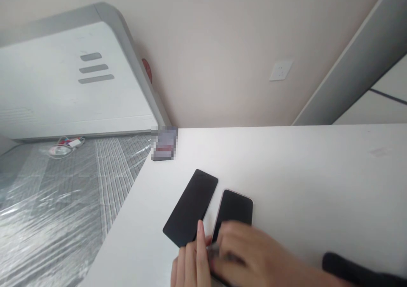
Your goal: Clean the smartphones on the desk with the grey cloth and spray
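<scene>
A black phone (pixel 191 208) lies at a slant on the white table, its dark screen up. Beside it on the right is a second phone (pixel 234 210) in a clear case, its lower part covered by my hands. My left hand (pixel 190 263) comes in at the bottom edge, fingers stretched out, index fingertip against the first phone's lower right edge. Curled and blurred, my right hand (pixel 246 253) meets it over the second phone's lower end. A small greyish thing (pixel 213 251) shows between the hands, too smeared to name.
A pixelated flat item (pixel 164 145) lies at the table's far left corner. At lower right is a black elongated object (pixel 349 270). A bed with a white headboard (pixel 63 96) and plastic-covered mattress (pixel 47 215) adjoins on the left. A wall socket (pixel 281 70) is behind.
</scene>
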A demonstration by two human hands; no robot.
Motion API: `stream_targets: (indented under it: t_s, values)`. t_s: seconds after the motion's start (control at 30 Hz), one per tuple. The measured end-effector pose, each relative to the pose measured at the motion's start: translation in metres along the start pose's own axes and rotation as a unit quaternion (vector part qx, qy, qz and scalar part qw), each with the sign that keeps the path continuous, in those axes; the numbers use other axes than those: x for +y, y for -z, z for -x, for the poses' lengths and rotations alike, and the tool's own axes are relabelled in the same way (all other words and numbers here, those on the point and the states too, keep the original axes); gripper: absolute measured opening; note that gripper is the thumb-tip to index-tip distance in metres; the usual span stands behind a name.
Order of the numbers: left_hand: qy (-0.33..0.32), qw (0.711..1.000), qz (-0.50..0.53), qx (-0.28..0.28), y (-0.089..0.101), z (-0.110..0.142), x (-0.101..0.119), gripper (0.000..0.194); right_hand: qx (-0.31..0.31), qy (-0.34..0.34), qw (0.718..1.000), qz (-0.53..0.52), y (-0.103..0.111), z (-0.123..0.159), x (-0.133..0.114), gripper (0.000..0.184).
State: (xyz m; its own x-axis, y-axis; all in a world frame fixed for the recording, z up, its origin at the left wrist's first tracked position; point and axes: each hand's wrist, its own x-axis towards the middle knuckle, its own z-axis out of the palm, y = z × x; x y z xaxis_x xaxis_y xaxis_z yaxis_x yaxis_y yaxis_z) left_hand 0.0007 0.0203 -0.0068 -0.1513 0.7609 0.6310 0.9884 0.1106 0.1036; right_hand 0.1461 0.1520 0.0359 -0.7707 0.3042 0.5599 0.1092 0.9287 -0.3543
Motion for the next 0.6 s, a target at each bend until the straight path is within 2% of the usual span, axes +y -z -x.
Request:
stream_targets:
  t_s: [0.03,0.1,0.17,0.2,0.3,0.43,0.47,0.6]
  values:
    - [0.0,1.0,-0.022,0.022,-0.003,-0.0003,0.0006,0.08,0.008,0.027,0.999,-0.021,-0.0006,0.0002,-0.0004,0.029]
    - [-0.001,0.998,-0.044,0.052,-0.0082,-0.001,0.0016,0.091,0.033,0.01,0.999,0.024,-0.0009,0.0011,0.0008,0.026]
    - [-0.002,0.997,-0.047,0.062,-0.0109,-0.0018,0.0023,0.093,0.045,-0.003,0.995,0.088,-0.0011,0.0028,0.0024,0.026]
    - [-0.001,0.997,-0.044,0.064,-0.0112,-0.0023,0.0024,0.093,0.042,0.0,0.996,0.08,-0.0016,0.0041,0.0025,0.025]
    - [-0.002,0.997,-0.038,0.061,-0.01,-0.0036,0.0021,0.093,-0.015,0.04,0.999,-0.006,-0.0025,0.007,0.0031,0.022]
    - [-0.006,0.998,-0.034,0.053,-0.0088,-0.0029,0.0012,0.092,0.034,-0.031,0.995,0.094,0.0025,0.0048,0.0063,0.024]
    - [-0.003,0.998,-0.035,0.051,-0.0087,-0.0022,0.0012,0.091,0.04,-0.028,0.995,0.09,0.0036,0.0039,0.0052,0.026]
    - [0.01,0.999,-0.032,0.028,-0.0074,0.0003,0.0012,0.088,-0.005,0.023,1.0,0.012,0.0045,0.0021,-0.001,0.023]
